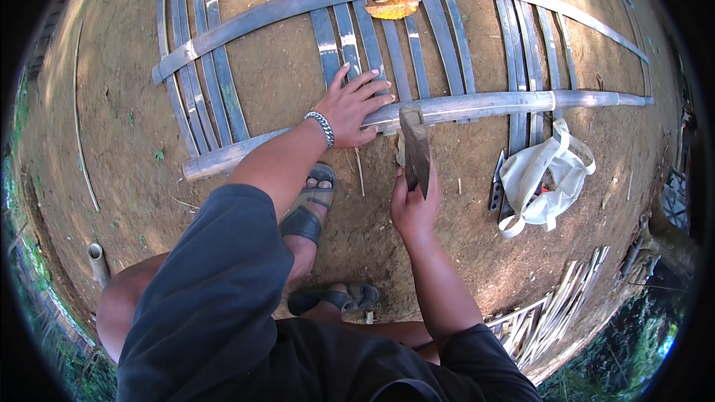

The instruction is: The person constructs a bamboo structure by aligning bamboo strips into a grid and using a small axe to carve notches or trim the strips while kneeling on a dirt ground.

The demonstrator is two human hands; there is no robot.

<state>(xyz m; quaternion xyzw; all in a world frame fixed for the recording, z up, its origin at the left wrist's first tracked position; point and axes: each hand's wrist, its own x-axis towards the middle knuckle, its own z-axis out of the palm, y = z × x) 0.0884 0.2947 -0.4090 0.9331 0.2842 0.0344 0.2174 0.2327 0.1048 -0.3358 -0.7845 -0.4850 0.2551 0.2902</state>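
Note:
My left hand [348, 110] rests spread and palm down across the near bamboo pole [491, 106], its fingers reaching onto dark flat bamboo slats [325, 41]. A chain bracelet circles that wrist. My right hand [415, 212] is closed round a hatchet [415, 141] with a wedge-shaped metal head, held upright; its handle is mostly hidden. The hatchet's blunt far end appears over the near pole, just right of my left hand. Slats lie in groups across the near pole and beneath a far curved bamboo strip [298, 6].
A yellow leaf [392, 7] lies on the slats. To the right, a white bag [547, 175] sits beside a knife [497, 182] on the dirt. Thin split sticks [558, 305] are piled at lower right. A short bamboo tube [97, 262] stands at left, near a long thin stick [80, 119].

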